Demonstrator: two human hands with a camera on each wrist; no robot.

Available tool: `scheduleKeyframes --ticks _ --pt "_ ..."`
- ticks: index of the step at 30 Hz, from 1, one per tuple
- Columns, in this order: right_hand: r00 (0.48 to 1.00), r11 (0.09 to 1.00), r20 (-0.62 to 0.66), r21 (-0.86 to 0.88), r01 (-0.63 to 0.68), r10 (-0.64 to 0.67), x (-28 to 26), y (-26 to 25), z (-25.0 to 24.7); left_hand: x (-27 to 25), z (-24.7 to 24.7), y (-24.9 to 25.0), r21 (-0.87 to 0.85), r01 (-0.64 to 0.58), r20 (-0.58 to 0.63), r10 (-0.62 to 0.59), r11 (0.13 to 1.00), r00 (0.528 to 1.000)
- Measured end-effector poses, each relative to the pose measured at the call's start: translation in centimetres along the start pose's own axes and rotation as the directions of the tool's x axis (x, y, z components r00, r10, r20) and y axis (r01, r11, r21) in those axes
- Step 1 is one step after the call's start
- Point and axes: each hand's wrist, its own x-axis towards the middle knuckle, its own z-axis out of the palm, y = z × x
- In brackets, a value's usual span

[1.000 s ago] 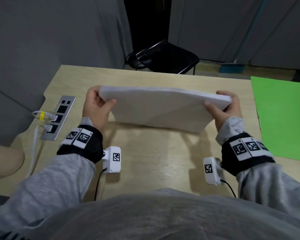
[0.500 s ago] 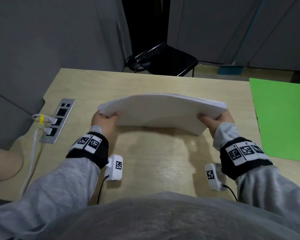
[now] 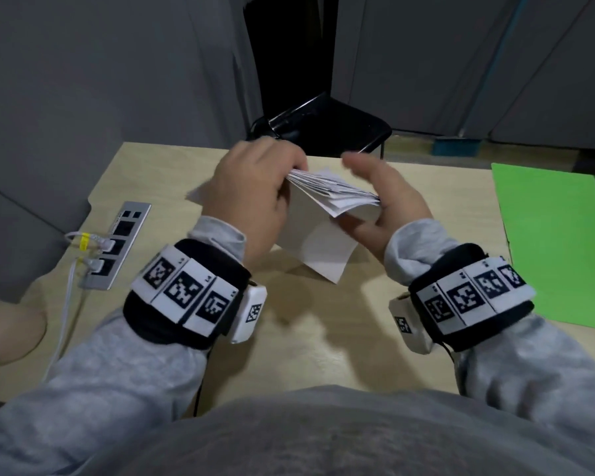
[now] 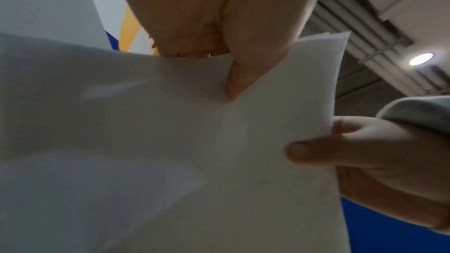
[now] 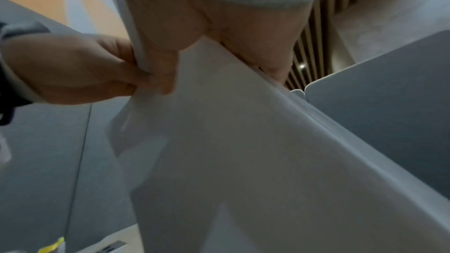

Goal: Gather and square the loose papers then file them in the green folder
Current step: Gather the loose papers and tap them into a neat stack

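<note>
the left hand point(image 3: 251, 197) has its fingers curled over the top of the stack of papers point(image 3: 327, 214), thumb point(image 4: 239, 76) pressed against the near sheet in the left wrist view, so it pinches the upper edge. the right hand point(image 3: 389, 204) cups the other end from below and behind: its thumb point(image 4: 314, 153) lies across the face of the sheets while the fingers wrap the far side (they look loosely spread at the top in the head view, yet the lower ones bear on the stack). between the two hands the papers stand on edge above the desk point(image 3: 323, 338), clear of it, tilted, with the sheets fanned apart at the top and one corner hanging down toward the near edge of the desk. they are gathered but not yet squared, i judge.

the green folder point(image 3: 557, 242) lies flat at the right edge of the desk, well apart from the stack and to the right of both hands, its long side running from the near edge toward the far edge. the right hand is the nearer one. the coming move turns on that: the stack probably needs tapping even, then a carry to the right.

a socket panel point(image 3: 117, 245) with plugged cables sits by the left edge.
</note>
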Motion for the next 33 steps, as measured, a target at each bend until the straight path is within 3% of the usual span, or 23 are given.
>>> scheduleKeyframes --ticks 3,6,9,13,16,18,19,20,22,24,29,31,33 --pt "0.999 0.996 -0.023 0.091 -0.023 0.025 -0.3 0.2 -0.2 -0.3 -0.2 -0.3 -0.004 0.015 -0.007 -0.016 1.000 1.000" --pt "0.976 0.942 -0.104 0.297 -0.155 0.194 -0.3 0.6 -1.1 -0.5 -0.5 -3.0 0.055 0.148 -0.002 -0.148 0.987 0.989" --pt "0.937 0.866 -0.156 0.452 -0.214 0.313 -0.2 1.2 -1.8 -0.8 -0.8 -4.4 0.037 0.188 0.029 -0.190 0.981 0.981" --pt "0.911 0.801 -0.196 0.565 -0.197 0.363 -0.2 1.0 -2.2 -0.2 -1.4 -3.0 -0.238 0.287 -0.157 -0.328 0.928 0.931" --pt "0.889 0.715 -0.270 0.693 -0.088 0.371 -0.3 0.5 -2.6 0.6 -2.4 -2.2 -0.588 0.173 -0.263 -0.388 0.790 0.883" --pt "0.887 0.690 -0.258 0.718 -0.090 0.384 -0.5 0.5 -2.6 0.7 -2.3 -2.3 -0.716 0.139 -0.167 -0.361 0.684 0.917" --pt "0.891 0.703 -0.231 0.700 -0.127 0.390 -0.6 0.8 -2.3 0.6 -1.8 -2.5 -0.739 0.193 -0.071 -0.359 0.646 0.931" --pt "0.900 0.735 -0.190 0.653 -0.182 0.392 -0.8 1.0 -1.9 0.3 -1.1 -2.6 -0.731 0.278 0.033 -0.374 0.623 0.927" --pt "0.911 0.802 -0.092 0.516 -0.301 0.401 -0.9 1.5 -1.1 -0.5 0.4 -2.8 -0.627 0.452 0.173 -0.452 0.635 0.875" --pt "0.898 0.810 -0.082 0.473 -0.347 0.433 -0.9 1.6 -0.8 -1.0 1.1 -2.7 -0.502 0.535 0.191 -0.517 0.679 0.835" --pt "0.889 0.712 -0.232 0.689 -0.136 0.394 -0.9 0.2 -1.8 0.2 -0.6 -1.7 -0.624 0.368 0.018 -0.458 0.689 0.889" --pt "0.897 0.690 -0.208 0.711 -0.135 0.390 -0.9 0.5 -1.9 0.0 -0.6 -2.2 -0.682 0.362 0.059 -0.445 0.636 0.894" --pt "0.900 0.732 -0.112 0.627 -0.265 0.422 -1.1 1.2 -1.3 -1.1 0.4 -3.0 -0.699 0.450 0.180 -0.472 0.556 0.863"
